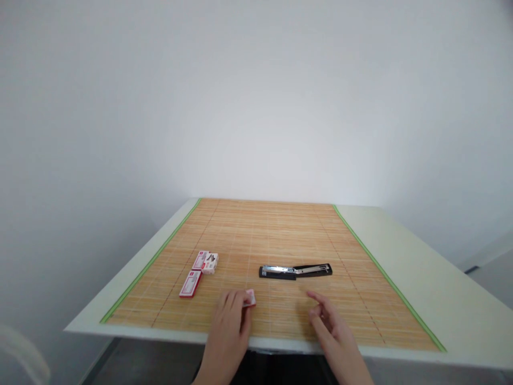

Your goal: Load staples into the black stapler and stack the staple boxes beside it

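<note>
A pale counter [441, 289] against a plain white wall carries a woven bamboo mat with green edging [256, 235]. On the mat lies one black and silver stapler, swung open [295, 270], its long axis left to right. Left of it sit three small red-and-white staple boxes [200, 272]. The left hand [230, 326] closes its grip on a fourth small box [250, 298]; the right hand [331, 326] hovers near the stapler, fingers loosely apart.
</note>
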{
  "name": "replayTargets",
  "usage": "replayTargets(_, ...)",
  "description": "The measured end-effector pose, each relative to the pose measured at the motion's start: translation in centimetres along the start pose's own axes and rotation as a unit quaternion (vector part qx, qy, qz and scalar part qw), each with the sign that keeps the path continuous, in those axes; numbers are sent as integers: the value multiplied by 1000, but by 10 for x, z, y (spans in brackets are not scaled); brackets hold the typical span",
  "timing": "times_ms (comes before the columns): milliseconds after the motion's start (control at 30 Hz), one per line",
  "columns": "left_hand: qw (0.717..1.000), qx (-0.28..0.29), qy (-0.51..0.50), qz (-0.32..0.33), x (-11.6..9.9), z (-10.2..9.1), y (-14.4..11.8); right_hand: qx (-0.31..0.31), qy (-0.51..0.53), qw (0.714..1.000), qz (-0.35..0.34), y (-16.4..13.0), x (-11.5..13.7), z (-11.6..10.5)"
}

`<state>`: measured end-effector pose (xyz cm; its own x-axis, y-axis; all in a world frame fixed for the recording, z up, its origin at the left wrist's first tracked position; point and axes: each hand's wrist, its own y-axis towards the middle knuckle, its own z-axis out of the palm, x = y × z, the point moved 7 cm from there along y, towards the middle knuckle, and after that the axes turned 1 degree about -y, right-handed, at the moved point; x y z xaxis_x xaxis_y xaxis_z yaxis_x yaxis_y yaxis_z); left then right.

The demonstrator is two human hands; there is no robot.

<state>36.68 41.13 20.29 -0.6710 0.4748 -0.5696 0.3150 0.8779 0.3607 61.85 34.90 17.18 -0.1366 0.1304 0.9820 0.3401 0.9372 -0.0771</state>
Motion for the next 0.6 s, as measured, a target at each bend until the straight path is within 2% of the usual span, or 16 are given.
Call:
replayTargets(133, 988, 97, -111, 51, -42, 24, 15, 125, 92, 976, 150, 0, -14, 34)
replayTargets(233, 979, 128, -137, 82, -58, 31, 24, 153, 134, 961, 187, 1, -17, 38)
replayTargets(433, 990, 124, -57, 49, -33, 29, 36, 164, 183, 949, 198, -2, -7, 34)
replayTargets(600, 991, 120, -35, 40, -34, 37, 33, 222, 171, 936, 213, -9, 6, 32)
